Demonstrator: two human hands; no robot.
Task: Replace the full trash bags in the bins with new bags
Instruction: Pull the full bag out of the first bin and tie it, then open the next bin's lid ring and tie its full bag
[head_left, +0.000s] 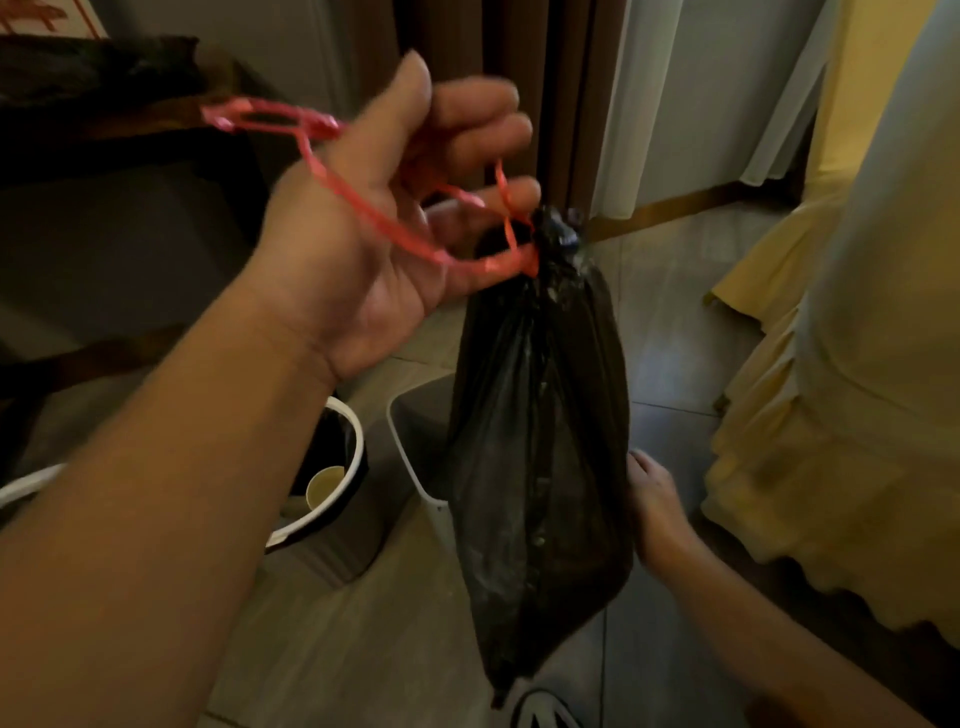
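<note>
The left hand (387, 244), fingers curled, hooks the red plastic drawstring (374, 209) of a tied black plastic trash bag (540, 441). The bag hangs above a white rectangular bin (415, 431) on the tiled floor. The right hand (655, 501) reaches behind the bag, and its grip cannot be told.

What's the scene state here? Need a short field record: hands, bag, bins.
left hand: raised, fingers hooked through red drawstring
black bag: neck cinched, hanging clear of the floor from the drawstring
right hand: low beside the bag, fingertips hidden behind it; grip unclear
white bin: on floor, partly behind the bag
round bin: left of white bin, dark liner in, paper cup inside
task status: full bag out; new bag not in view
</note>
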